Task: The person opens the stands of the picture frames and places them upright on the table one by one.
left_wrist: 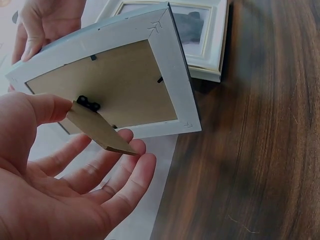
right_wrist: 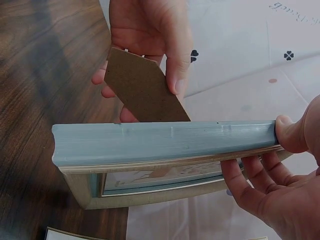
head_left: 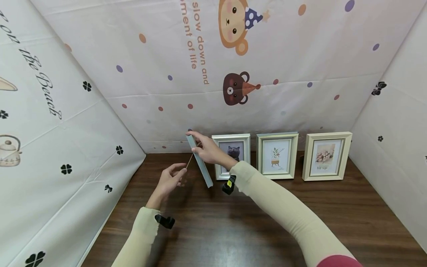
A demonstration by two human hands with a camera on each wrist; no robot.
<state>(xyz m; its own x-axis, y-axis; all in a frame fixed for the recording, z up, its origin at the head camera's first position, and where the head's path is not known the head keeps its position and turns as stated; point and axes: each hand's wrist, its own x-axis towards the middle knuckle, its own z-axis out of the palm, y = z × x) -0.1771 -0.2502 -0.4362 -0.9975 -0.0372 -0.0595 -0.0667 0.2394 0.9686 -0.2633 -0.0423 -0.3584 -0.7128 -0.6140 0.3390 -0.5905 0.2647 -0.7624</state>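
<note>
A picture frame (head_left: 201, 163) with a blue-grey edge is turned side-on at the left of a row of frames. My right hand (head_left: 210, 148) grips its upper end, thumb on the blue edge and fingers on the front side, as the right wrist view shows. Behind it, my left hand (head_left: 169, 180) pinches the brown stand leg (left_wrist: 97, 127), which is swung out from the brown backing board (left_wrist: 132, 75). A small black hinge (left_wrist: 88, 103) joins leg and board. In the right wrist view the leg's broad face shows beyond the blue edge (right_wrist: 165, 142).
Three frames stand in a row to the right: one with a cat picture (head_left: 233, 151), one with a potted plant picture (head_left: 276, 157), and a cream one with flowers (head_left: 325, 157). Printed cloth walls (head_left: 267, 111) enclose the dark wooden table (head_left: 253, 222) at the back and sides.
</note>
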